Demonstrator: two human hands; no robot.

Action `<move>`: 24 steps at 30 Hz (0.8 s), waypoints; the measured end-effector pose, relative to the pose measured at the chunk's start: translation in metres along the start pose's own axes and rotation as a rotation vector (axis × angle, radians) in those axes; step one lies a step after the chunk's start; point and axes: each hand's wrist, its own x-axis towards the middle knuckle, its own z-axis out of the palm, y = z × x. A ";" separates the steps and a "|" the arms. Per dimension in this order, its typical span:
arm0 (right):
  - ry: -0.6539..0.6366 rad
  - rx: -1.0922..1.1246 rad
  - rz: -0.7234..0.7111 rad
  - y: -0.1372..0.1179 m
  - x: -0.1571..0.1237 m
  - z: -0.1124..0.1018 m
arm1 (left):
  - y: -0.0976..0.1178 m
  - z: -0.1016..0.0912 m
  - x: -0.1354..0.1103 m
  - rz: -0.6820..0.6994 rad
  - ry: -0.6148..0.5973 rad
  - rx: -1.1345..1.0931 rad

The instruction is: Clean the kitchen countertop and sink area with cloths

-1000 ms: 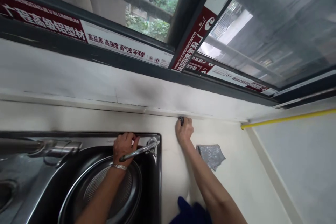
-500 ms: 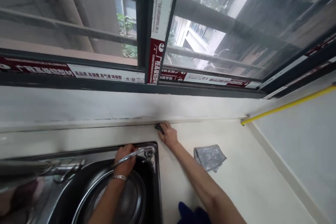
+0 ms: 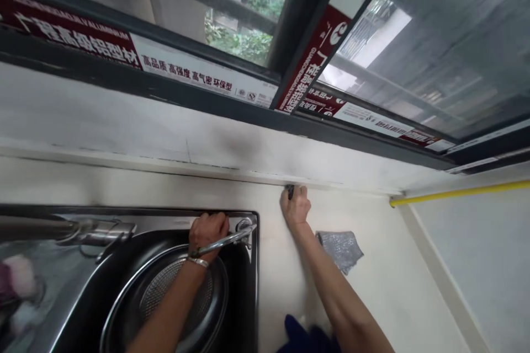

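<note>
My right hand (image 3: 296, 205) is closed around a small dark scrubbing pad (image 3: 290, 191), pressed where the pale countertop (image 3: 273, 287) meets the wall. Its exact material is too small to tell. My left hand (image 3: 208, 230) has curled fingers and rests on the back rim of the steel sink (image 3: 165, 220), behind the curved chrome faucet (image 3: 227, 240). Whatever its fingers may grip is hidden. In the sink basin, below my left forearm, sits a round dark pan with a perforated-looking base (image 3: 159, 289). A folded grey mesh cloth (image 3: 340, 251) lies on the counter, right of my right forearm.
A dark-framed window (image 3: 232, 107) runs above the sill. A yellow pipe (image 3: 459, 193) crosses the right wall. A large metal fitting (image 3: 99, 231) lies across the sink's left side. Something dark blue (image 3: 306, 336) shows at the counter's near edge.
My right hand has slid rightward along the counter's back seam with the dark scrubbing pad. My left hand stays on the sink rim. The view has turned and tilted.
</note>
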 end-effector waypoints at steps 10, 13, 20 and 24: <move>-0.023 0.066 -0.269 -0.041 -0.004 0.010 | -0.001 0.007 0.001 0.013 0.016 0.005; -0.076 0.054 -0.274 -0.046 -0.002 0.008 | -0.001 0.003 0.003 0.022 -0.008 0.020; -0.330 0.148 -0.364 -0.062 -0.001 -0.009 | 0.003 -0.017 0.008 0.087 -0.011 0.080; -0.222 0.361 -0.331 -0.058 0.002 -0.020 | -0.005 -0.026 -0.005 0.136 0.047 0.099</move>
